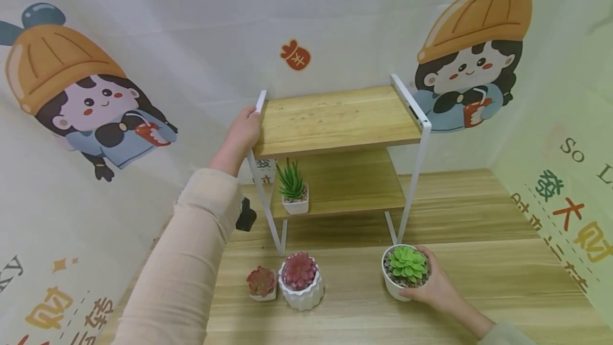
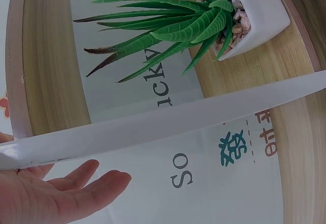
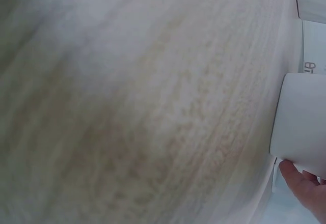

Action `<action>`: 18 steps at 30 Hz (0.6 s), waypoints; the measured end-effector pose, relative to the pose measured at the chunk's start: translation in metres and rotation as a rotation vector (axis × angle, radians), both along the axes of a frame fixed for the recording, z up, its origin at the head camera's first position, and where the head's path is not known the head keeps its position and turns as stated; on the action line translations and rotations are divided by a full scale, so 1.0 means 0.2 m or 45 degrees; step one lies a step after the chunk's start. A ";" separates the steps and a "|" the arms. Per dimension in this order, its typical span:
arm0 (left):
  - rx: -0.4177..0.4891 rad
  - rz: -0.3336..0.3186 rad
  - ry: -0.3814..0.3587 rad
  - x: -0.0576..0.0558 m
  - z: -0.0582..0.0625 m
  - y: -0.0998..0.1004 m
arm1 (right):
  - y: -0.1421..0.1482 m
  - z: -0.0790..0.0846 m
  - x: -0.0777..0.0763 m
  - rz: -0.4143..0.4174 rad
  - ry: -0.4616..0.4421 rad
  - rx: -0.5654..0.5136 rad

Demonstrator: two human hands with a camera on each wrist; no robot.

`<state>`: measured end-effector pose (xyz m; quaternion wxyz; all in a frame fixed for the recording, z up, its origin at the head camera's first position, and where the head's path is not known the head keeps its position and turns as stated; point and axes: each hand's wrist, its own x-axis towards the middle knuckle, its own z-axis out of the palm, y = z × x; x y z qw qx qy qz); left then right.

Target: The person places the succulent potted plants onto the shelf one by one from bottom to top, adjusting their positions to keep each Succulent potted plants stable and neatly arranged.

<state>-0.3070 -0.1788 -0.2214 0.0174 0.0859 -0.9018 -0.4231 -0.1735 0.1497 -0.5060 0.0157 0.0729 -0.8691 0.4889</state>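
My left hand [image 1: 243, 131] holds the upper left side of a two-tier shelf [image 1: 335, 116] with wooden boards and a white metal frame. In the left wrist view, fingers [image 2: 97, 188] reach past the white bar [image 2: 168, 124]. Around the side of a round white pot, my right hand [image 1: 433, 284] grips a green potted succulent [image 1: 407, 264], close in front of the shelf's right leg. The right wrist view shows the pot's wall [image 3: 303, 124] with the thumb and fingers against it. A spiky potted aloe [image 1: 292, 188] stands at the left of the lower board.
Two red succulents stand on the wooden table [image 1: 354, 318] before the shelf's left leg: a small one [image 1: 262, 282] in a square pot and a larger one [image 1: 300, 281] in a ribbed white pot. Printed cloth [image 1: 210, 41] hangs behind and at both sides.
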 end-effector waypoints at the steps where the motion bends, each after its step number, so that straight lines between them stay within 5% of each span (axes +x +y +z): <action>1: -0.002 0.000 0.002 0.00 0.00 0.00 | 0.00 0.00 0.00 0.001 0.004 -0.003; 11: 0.010 0.004 -0.002 0.00 -0.01 0.00 | -0.01 -0.01 0.00 -0.001 0.032 0.010; 18: -0.005 0.006 -0.004 0.00 0.00 -0.01 | -0.05 0.07 0.00 -0.038 -0.017 0.047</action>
